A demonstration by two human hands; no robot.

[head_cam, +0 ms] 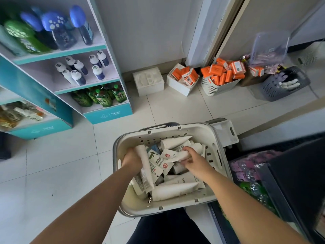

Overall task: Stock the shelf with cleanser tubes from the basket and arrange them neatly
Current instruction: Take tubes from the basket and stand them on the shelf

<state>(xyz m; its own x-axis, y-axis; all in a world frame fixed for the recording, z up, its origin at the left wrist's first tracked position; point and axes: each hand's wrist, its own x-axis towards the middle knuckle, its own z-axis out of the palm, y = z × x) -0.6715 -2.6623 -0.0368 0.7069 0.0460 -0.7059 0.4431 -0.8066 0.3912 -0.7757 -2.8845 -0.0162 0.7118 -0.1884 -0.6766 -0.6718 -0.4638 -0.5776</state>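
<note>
A cream plastic basket point(118, 175) sits on the tiled floor just in front of me, filled with several white cleanser tubes point(174, 191) lying in a loose pile. My left hand point(131, 158) is inside the basket at its left side, closed around a long white tube point(146, 166) that points down toward me. My right hand point(192, 159) reaches in from the right and grips another white tube with a red round logo point(175, 154). The teal and white shelf unit point(107, 114) stands at the upper left.
The shelves hold blue and green bottles, small white bottles point(80, 70) and green pouches point(102, 97). Along the back wall stand a white box point(148, 81), bins of orange boxes point(218, 74) and a grey basket point(283, 85). A dark cabinet point(295, 182) is at my right.
</note>
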